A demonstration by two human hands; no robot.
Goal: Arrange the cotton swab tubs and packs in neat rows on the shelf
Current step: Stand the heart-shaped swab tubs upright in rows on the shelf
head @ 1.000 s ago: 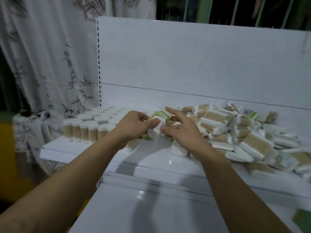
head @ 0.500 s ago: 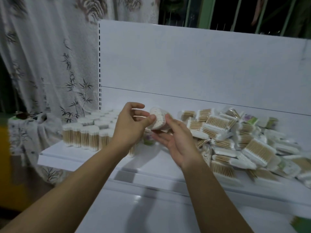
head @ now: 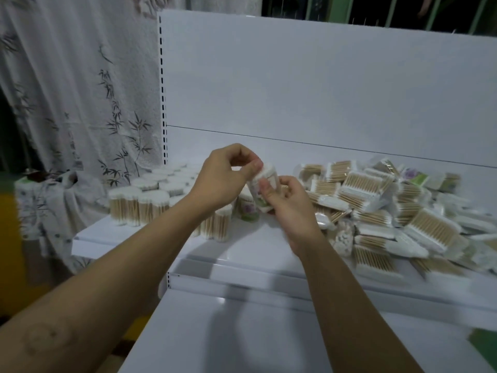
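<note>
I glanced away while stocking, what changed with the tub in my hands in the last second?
Both hands kept hold of the tub and turned it from lying tilted to nearly upright; the left hand now pinches its top, the right hand grips its lower part. The rows of tubs and pile of packs stayed put.

No word, brand name or number can be read anywhere in the frame. The held tub (head: 258,197) at centre carries a printed label. So does a second tub (head: 248,210) standing on the shelf (head: 258,246) just below and left of it, with a purple flower over a green band, but the lettering on both is blurred past reading. A flat pack (head: 412,176) at the right of the frame bears a similar purple flower and green patch, its print likewise too small to make out.
</note>
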